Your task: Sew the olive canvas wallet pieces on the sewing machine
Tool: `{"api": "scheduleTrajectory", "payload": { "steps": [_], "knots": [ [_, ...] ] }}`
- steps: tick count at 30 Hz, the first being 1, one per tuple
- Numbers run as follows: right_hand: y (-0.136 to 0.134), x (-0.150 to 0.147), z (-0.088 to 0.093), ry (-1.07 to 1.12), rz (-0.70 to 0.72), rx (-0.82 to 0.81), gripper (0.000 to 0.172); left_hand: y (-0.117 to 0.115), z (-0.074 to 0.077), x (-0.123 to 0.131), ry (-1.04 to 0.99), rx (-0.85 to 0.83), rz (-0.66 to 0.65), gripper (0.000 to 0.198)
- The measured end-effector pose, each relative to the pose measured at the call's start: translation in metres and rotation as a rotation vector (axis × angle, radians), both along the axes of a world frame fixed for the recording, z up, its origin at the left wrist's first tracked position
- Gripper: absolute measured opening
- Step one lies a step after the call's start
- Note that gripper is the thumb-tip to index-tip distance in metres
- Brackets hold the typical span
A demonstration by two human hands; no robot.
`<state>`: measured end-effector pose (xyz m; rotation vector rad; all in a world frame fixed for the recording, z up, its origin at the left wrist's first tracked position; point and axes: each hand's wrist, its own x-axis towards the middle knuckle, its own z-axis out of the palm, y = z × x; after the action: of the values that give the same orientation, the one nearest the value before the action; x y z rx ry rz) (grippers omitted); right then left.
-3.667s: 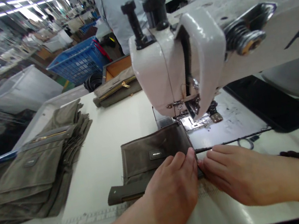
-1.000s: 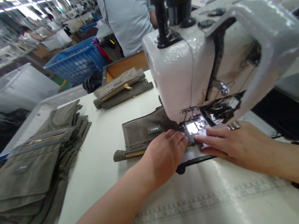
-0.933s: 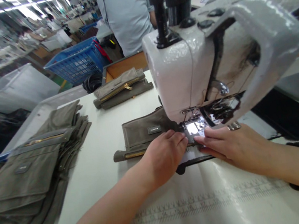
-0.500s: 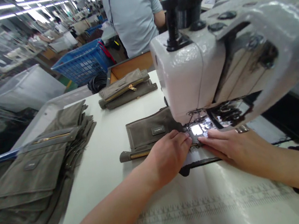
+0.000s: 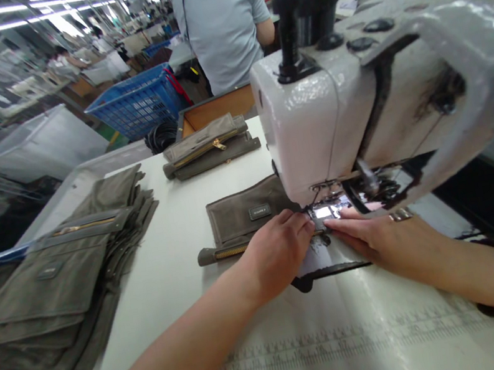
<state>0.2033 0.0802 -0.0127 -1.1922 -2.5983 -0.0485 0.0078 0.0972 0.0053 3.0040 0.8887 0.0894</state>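
An olive fabric piece (image 5: 237, 212) with a small label lies on the white table, its right end under the head of the sewing machine (image 5: 302, 119). Along its near side runs a brass zipper (image 5: 232, 252). My left hand (image 5: 280, 252) presses on the fabric and zipper beside the needle area, fingers bent together. To the right of the needle, my right hand (image 5: 363, 232) rests with fingers stretched flat at the lit metal plate; its fingertips touch the zipper end. The machine head partly hides the right fingers.
Olive pouches are stacked (image 5: 66, 266) at the left. Two zippered pieces (image 5: 207, 146) lie farther back. Behind them are a wooden box (image 5: 215, 109), a blue basket (image 5: 138, 102) and a person in a light shirt (image 5: 222, 22). A ruler scale (image 5: 322, 349) runs along the near table.
The fabric and zipper have shifted slightly, and both hands have moved a little with them. A metal lever at the machine head is now visible.
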Motion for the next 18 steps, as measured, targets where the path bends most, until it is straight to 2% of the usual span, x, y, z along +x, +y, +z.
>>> {"api": "scheduleTrajectory", "payload": {
  "steps": [12,18],
  "knots": [
    [0.0041,0.0010,-0.0044,0.001,-0.006,0.072,0.030,0.0054,-0.0006,0.0004,0.032,0.000,-0.007,0.022],
    [0.0037,0.0004,-0.0029,-0.007,-0.024,0.054,0.031,0.0051,-0.0010,0.0003,0.023,0.002,0.010,0.022]
  ]
}}
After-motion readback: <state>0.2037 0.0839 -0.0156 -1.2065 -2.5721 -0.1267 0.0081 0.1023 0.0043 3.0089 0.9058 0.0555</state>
